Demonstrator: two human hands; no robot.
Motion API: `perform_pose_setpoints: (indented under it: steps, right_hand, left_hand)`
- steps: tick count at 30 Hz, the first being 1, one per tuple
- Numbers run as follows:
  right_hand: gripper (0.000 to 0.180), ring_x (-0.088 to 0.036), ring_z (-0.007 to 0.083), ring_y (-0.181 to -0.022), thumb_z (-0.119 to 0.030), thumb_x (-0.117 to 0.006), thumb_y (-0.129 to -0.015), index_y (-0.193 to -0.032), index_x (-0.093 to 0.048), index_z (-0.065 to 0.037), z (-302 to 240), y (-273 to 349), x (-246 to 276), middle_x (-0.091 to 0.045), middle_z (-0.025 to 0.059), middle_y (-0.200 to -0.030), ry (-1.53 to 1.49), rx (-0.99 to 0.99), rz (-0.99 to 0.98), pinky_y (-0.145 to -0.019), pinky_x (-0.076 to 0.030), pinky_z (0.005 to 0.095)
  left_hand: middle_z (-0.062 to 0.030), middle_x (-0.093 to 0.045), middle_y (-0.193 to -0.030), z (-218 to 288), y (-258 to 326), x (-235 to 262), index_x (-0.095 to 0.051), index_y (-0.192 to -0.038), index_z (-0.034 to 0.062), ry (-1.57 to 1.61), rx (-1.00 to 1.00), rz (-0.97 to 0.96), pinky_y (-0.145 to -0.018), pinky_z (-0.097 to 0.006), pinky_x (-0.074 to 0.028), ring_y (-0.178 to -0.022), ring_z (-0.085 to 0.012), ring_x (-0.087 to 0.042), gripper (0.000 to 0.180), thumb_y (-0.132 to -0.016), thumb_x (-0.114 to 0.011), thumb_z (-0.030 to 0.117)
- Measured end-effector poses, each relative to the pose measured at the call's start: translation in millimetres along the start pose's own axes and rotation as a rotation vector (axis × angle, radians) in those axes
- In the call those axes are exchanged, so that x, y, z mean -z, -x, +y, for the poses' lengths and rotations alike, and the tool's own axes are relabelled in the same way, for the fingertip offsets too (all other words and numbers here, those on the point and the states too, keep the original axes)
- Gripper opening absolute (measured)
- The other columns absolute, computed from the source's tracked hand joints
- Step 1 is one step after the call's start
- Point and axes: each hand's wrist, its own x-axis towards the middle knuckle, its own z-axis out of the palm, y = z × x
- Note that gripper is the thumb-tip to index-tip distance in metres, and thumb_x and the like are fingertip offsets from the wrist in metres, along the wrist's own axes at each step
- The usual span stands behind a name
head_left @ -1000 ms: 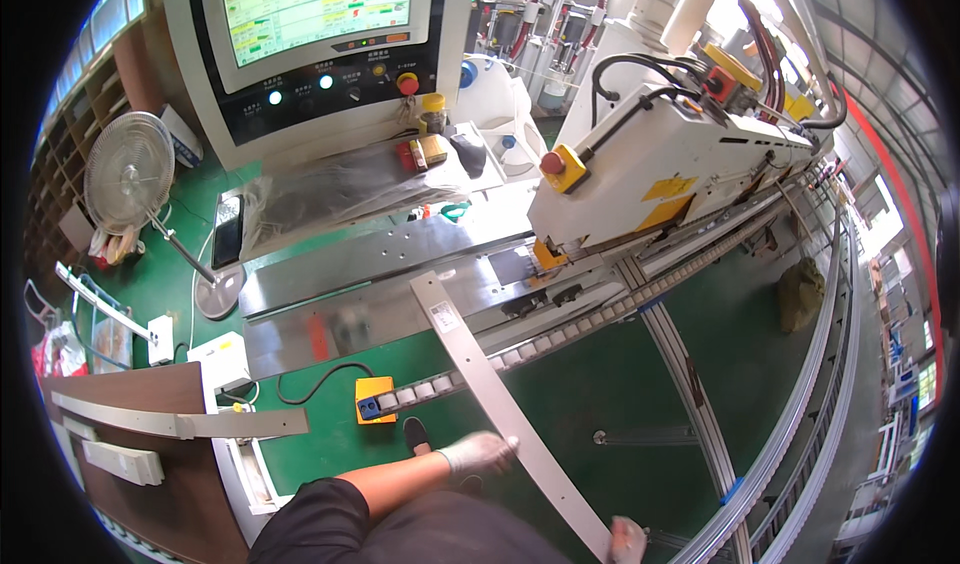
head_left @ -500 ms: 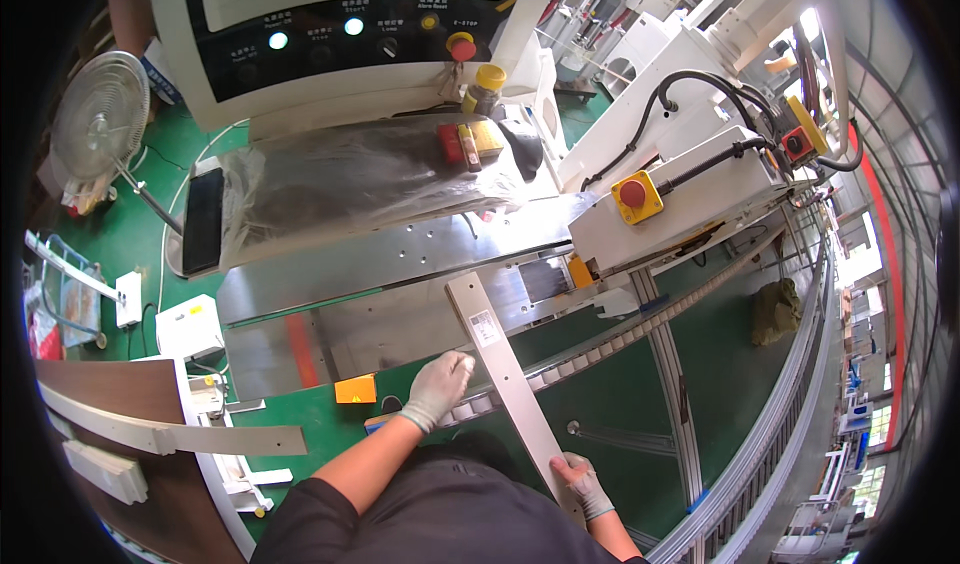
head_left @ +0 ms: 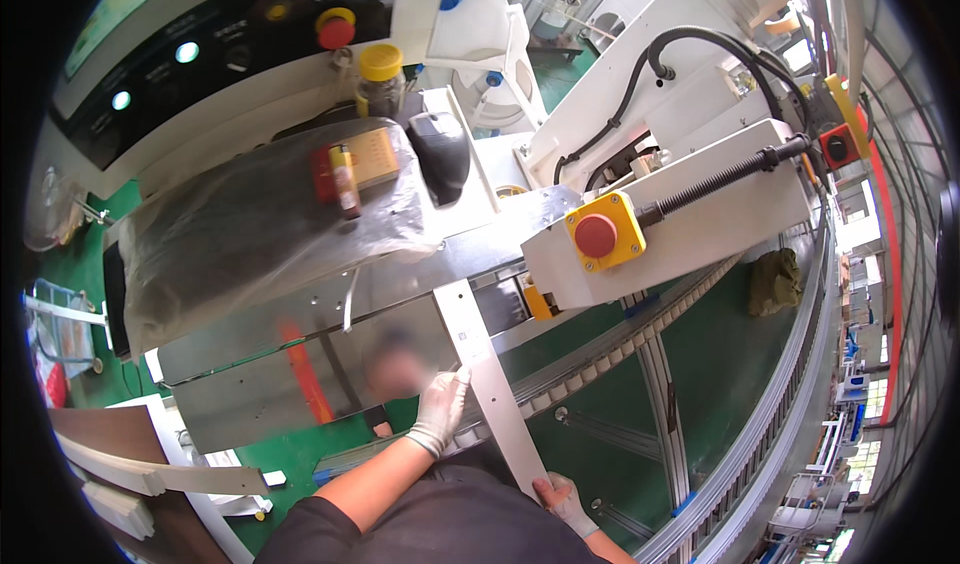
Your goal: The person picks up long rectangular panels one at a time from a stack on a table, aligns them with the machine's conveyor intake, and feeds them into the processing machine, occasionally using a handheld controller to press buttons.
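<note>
A long, narrow white board [head_left: 482,364] with small holes and a small printed mark lies slantwise in front of me, its far end over the metal machine bed. My left hand [head_left: 443,406], in a pale glove, is closed at the board's left edge, its fingertips on the rim; the fingers' undersides are hidden. At the near end my right hand [head_left: 566,504], gloved too, grips the board with the thumb on top and the other fingers out of sight beneath it.
A white machine head with a red emergency button [head_left: 595,235] stands ahead to the right. A plastic-covered surface [head_left: 250,229] carries a lighter [head_left: 344,179], small boxes and a black mouse [head_left: 439,154]. A yellow-lidded jar [head_left: 380,79] stands behind. More strips [head_left: 200,478] lie on a brown board at left.
My view has turned and come nearer the machine. My left hand has gone from beside the board to touching its edge. My right hand keeps its grip on the near end.
</note>
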Motion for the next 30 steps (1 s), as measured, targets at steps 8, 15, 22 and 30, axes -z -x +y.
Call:
perform_pose_setpoints:
  steps: [8, 15, 22, 30]
  right_hand:
    - [0.061, -0.070, 0.0310, -0.103, -0.056, -0.060, -0.100, -0.116, -0.071, 0.002, -17.1, -35.4, 70.3, -0.074, 0.0177, -0.110, 0.191, 0.014, -0.060, -0.090, -0.051, 0.0390]
    - [0.056, -0.070, 0.0307, -0.101, -0.052, -0.058, -0.101, -0.115, -0.071, 0.001, -4.3, -67.4, 128.8, -0.073, 0.0200, -0.106, 0.231, 0.113, -0.014, -0.087, -0.051, 0.0410]
    - [0.020, -0.063, 0.0314, -0.074, -0.022, -0.063, -0.097, -0.114, -0.062, -0.011, 65.3, -110.5, 199.9, -0.062, 0.0072, -0.089, 0.346, 0.366, -0.004, -0.065, -0.052, 0.0456]
    - [0.041, -0.069, 0.0430, -0.081, -0.042, -0.062, -0.100, -0.107, -0.072, -0.003, 41.7, -153.8, 268.2, -0.069, 0.0212, -0.083, 0.619, 0.429, 0.391, -0.071, -0.055, 0.0488]
  left_hand:
    - [-0.0165, -0.066, -0.078, 54.2, -17.3, -54.2, -0.068, -0.085, -0.0028, 0.177, 0.128, -0.022, -0.078, -0.040, -0.052, -0.075, -0.0283, -0.065, 0.063, -0.107, -0.049, 0.053]
    - [-0.0220, -0.067, -0.084, 97.4, -42.4, -117.7, -0.068, -0.092, -0.0003, -0.055, -0.019, 0.016, -0.077, -0.047, -0.050, -0.083, -0.0366, -0.066, 0.056, -0.109, -0.044, 0.047]
    - [-0.0095, -0.069, -0.109, 148.8, -64.0, -182.7, -0.066, -0.116, 0.0103, 0.338, 0.405, -0.090, -0.080, -0.044, -0.055, -0.104, -0.0251, -0.067, 0.036, -0.108, -0.044, 0.038]
    - [-0.0075, -0.066, -0.117, 96.5, -140.5, -274.0, -0.060, -0.128, 0.0036, 0.299, -0.053, -0.232, -0.094, -0.038, -0.051, -0.109, -0.0187, -0.062, 0.052, -0.107, -0.047, 0.049]
